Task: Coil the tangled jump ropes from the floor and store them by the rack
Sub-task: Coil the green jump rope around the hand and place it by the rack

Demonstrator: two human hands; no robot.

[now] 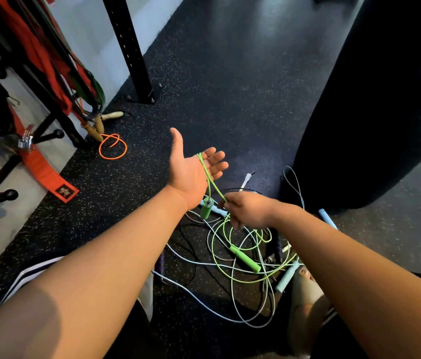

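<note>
Across the open palm of the left hand (191, 167) runs a loop of the green jump rope (208, 174), hooked over the base of the spread fingers; the hand is flat and palm-up, not closed on anything. One green handle (206, 209) dangles just below that wrist, end cap toward the camera. Both strands of the loop lead down to the right hand (249, 211), which is closed around the cord; its fingertips are curled out of sight, so exactly how the cord is pinched cannot be told. Below it the cord spills into loose rings on the floor (230, 86), with the second green handle (245, 257) lying among them.

Those rings lie mixed with a pale blue rope (199, 296), thin dark cords and a whitish one; where each begins or ends is hard to follow. Pale blue handles (287, 277) show at the right of the pile, one partly covered by the right forearm. A dark purple handle near the pile is blurred.

Further left, an orange rope (113, 149) sits coiled by wooden handles (98, 128) at the foot of the rack (56, 120), which carries red and green bands and is cut off by the frame edge. A large black cylinder (375, 99) fills the right side, its top cropped.
</note>
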